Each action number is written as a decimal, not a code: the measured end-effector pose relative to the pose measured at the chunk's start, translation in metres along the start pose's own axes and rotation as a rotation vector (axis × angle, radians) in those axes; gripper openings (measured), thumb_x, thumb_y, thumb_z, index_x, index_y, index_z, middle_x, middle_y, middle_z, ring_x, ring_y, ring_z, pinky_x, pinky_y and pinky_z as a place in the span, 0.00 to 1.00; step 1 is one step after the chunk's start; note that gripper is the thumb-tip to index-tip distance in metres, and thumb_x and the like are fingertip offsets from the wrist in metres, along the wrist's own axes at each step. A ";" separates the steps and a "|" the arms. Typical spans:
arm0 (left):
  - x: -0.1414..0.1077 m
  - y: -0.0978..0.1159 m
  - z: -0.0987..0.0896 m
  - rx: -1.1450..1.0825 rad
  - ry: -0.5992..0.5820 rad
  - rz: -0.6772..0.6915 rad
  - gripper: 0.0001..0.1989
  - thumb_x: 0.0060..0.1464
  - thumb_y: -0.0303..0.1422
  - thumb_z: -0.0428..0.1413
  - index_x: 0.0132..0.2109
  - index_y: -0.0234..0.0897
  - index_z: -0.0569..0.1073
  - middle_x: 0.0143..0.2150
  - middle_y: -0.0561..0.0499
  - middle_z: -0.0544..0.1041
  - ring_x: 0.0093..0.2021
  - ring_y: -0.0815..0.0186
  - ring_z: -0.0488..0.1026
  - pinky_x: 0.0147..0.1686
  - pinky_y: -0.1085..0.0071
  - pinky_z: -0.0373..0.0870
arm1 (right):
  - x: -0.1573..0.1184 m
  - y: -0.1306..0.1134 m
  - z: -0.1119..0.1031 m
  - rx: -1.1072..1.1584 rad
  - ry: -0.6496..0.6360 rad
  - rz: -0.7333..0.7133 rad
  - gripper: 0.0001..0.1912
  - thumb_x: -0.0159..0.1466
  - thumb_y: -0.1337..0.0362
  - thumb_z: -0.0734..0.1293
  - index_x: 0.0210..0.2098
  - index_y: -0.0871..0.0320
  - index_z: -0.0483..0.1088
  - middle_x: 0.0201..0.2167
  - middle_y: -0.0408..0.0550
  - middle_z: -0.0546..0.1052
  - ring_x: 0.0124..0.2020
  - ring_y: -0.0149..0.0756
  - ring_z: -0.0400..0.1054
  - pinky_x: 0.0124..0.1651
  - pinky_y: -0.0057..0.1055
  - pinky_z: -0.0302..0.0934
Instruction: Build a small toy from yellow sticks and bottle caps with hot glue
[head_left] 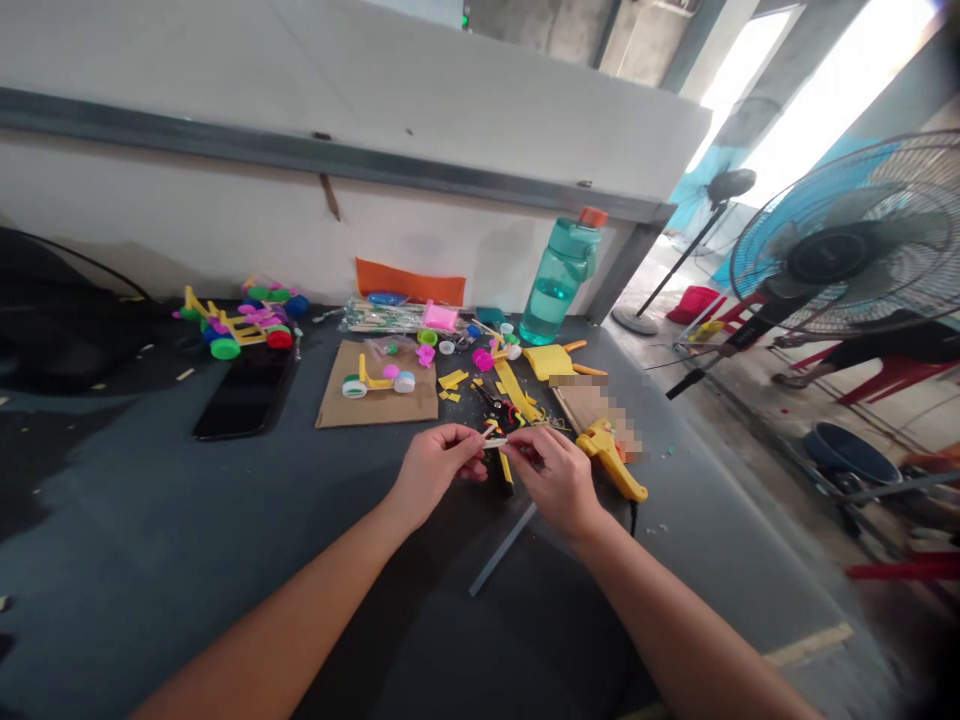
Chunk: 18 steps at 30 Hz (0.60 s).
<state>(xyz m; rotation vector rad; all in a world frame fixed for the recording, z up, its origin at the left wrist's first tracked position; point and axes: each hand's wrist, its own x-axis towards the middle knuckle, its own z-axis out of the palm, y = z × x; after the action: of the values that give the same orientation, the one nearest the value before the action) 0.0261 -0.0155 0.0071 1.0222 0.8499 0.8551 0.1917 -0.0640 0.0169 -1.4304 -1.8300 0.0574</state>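
Note:
Between my two hands, at the middle of the table, are short pale sticks (494, 442) that look like wood. My left hand (439, 465) pinches them from the left, and my right hand (559, 475) pinches from the right, fingertips almost meeting. Just beyond the fingers lie scissors (499, 403) and yellow strips (517, 390). A yellow-and-black tool (507, 472), perhaps a cutter, is partly hidden between the hands. Beside my right hand rests a yellow glue gun (611, 460). A cardboard piece (337, 405) to the left carries a small yellow frame (379, 384) with bottle-cap wheels.
A phone (247, 392) and colourful cap-wheeled models (244, 325) occupy the left. Wrapped sticks (390, 316), loose caps and a teal water bottle (559, 280) stand along the back panel. A grey strip (501, 552) lies nearer me. A fan (832, 250) is beyond the right edge.

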 end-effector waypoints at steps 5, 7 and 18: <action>0.000 0.002 -0.001 0.048 -0.028 -0.034 0.11 0.46 0.37 0.60 0.30 0.32 0.71 0.22 0.55 0.72 0.21 0.72 0.71 0.24 0.75 0.70 | 0.002 0.003 -0.003 -0.002 -0.018 -0.056 0.05 0.63 0.64 0.62 0.35 0.56 0.70 0.31 0.47 0.75 0.34 0.35 0.69 0.39 0.30 0.63; 0.000 0.003 -0.001 0.062 -0.053 -0.058 0.12 0.46 0.37 0.60 0.29 0.31 0.71 0.22 0.54 0.72 0.21 0.72 0.71 0.24 0.75 0.70 | 0.003 0.005 -0.003 -0.003 -0.026 -0.077 0.05 0.63 0.65 0.62 0.35 0.56 0.70 0.31 0.48 0.75 0.34 0.35 0.69 0.39 0.30 0.64; 0.001 0.003 -0.004 0.069 -0.077 -0.090 0.13 0.45 0.38 0.61 0.29 0.32 0.71 0.23 0.53 0.72 0.21 0.71 0.71 0.25 0.72 0.73 | 0.003 0.007 -0.004 0.011 -0.058 -0.081 0.06 0.63 0.64 0.62 0.36 0.56 0.71 0.30 0.47 0.75 0.33 0.34 0.68 0.38 0.30 0.64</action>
<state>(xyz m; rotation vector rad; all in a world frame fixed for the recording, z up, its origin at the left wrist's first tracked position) 0.0221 -0.0122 0.0090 1.0624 0.8581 0.7102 0.1997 -0.0607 0.0173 -1.3588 -1.9300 0.0689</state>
